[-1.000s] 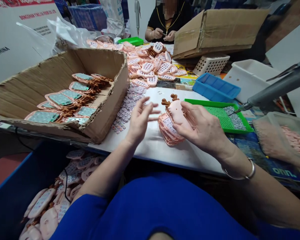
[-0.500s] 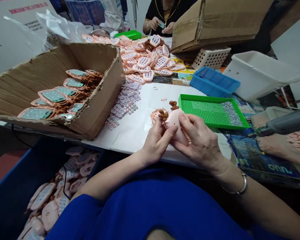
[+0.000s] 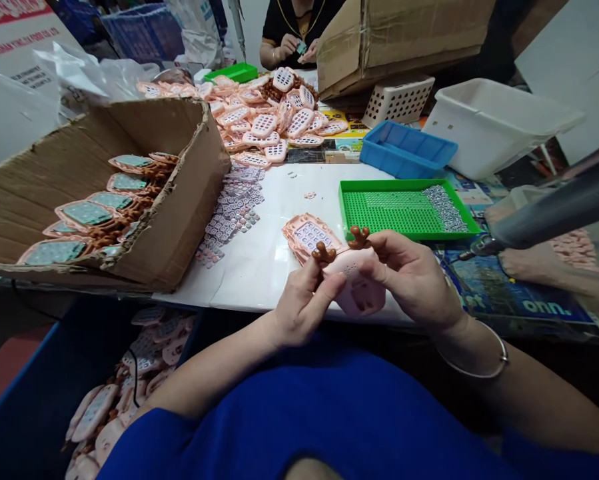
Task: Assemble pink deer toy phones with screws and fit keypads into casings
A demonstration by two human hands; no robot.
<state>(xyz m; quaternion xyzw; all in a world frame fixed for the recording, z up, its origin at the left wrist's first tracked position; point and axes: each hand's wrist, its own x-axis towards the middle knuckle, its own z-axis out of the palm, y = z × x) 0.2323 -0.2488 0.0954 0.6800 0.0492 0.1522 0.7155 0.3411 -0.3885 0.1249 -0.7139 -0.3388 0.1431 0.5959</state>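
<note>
Both my hands hold one pink reindeer-shaped toy shell (image 3: 355, 283) with brown antlers, back side up, just over the near edge of the white table (image 3: 274, 260). My left hand (image 3: 304, 301) pinches it at the left antler. My right hand (image 3: 413, 279) grips its right side, fingers curled round it. Behind it on the table lies a small stack of pink keypad fronts (image 3: 310, 236).
A torn cardboard box (image 3: 179, 200) of toy parts stands at left, sheets of small keys (image 3: 232, 212) beside it. A green tray (image 3: 404, 210), blue tray (image 3: 404, 150), white bin (image 3: 494, 123) and hanging electric screwdriver (image 3: 544, 217) are at right. Another person (image 3: 294, 33) works behind a pile of pink toys (image 3: 269, 117). A blue bin (image 3: 39, 400) sits below.
My left hand, open one second ago, has closed on the shell. Both hands drew the shell off the stack and toward me, leaving the keypad fronts on the table.
</note>
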